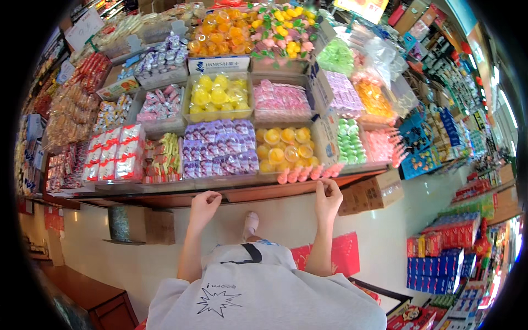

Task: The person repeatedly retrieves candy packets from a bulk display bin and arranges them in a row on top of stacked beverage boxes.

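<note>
My left hand (pixel 206 207) hovers by the front edge of the candy display, its fingers curled in to the thumb and nothing seen in it. My right hand (pixel 328 200) is pinched in a similar way, just below a row of pink wrapped sweets (pixel 306 173) along the display's front edge. No held item shows there; whether its fingertips touch the sweets is unclear. Before me are purple printed packets (pixel 220 148), a bin of orange jelly cups (pixel 284 149), red-and-white packets (pixel 115 152) and green-and-white wrapped sweets (pixel 350 141).
Farther back stand yellow jelly cups (pixel 218 97), pink packets (pixel 280 98) and artificial flowers (pixel 284 31). Cardboard boxes sit on the floor at left (pixel 159 227) and right (pixel 371 194) under the display. Stacked boxed goods (pixel 435 268) line the right. A brown wooden cabinet (pixel 88 288) is lower left.
</note>
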Motion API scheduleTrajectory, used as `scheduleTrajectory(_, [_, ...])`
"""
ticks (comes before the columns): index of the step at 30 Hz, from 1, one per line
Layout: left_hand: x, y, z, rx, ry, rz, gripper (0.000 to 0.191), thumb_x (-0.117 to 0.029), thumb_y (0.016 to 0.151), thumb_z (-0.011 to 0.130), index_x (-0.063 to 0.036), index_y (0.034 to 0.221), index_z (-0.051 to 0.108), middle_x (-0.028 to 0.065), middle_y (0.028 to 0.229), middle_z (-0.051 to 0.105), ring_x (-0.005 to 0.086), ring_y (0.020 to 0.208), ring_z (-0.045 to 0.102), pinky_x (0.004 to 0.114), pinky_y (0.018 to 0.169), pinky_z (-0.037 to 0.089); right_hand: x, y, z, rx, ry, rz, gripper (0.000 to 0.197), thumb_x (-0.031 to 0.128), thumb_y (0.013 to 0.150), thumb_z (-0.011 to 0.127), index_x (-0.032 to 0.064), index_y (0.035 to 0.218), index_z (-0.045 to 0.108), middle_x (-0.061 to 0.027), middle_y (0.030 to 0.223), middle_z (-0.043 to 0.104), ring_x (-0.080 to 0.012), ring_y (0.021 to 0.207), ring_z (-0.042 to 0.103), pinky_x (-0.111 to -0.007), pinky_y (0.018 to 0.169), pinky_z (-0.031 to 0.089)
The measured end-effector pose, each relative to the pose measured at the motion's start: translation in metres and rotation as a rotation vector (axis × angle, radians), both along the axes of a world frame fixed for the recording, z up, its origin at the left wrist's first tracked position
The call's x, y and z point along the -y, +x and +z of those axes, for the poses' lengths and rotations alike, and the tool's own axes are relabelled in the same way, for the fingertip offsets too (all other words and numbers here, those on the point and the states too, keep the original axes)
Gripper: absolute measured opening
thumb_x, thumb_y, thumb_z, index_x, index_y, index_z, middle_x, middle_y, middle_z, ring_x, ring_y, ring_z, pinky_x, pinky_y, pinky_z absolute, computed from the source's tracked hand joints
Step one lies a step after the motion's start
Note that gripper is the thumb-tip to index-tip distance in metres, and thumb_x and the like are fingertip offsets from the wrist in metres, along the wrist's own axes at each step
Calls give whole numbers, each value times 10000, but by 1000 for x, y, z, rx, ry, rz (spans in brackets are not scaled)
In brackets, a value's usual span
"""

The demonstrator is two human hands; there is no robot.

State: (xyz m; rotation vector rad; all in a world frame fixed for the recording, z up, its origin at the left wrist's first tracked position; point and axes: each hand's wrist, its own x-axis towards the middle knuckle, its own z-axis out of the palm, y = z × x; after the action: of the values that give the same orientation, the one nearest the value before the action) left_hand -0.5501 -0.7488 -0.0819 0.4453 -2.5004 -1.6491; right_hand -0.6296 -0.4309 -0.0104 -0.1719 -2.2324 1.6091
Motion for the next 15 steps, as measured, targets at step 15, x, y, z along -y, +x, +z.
scheduleTrajectory(15, [-8, -120, -24, 178, 18, 48, 205, -145, 861, 602, -10, 1008, 648, 13, 514, 530, 59, 466, 477, 240, 454, 366, 82, -102, -63, 291, -230, 415, 124, 78, 824, 648, -9, 912, 641, -6, 706, 614, -57, 626, 542, -198, 590, 443])
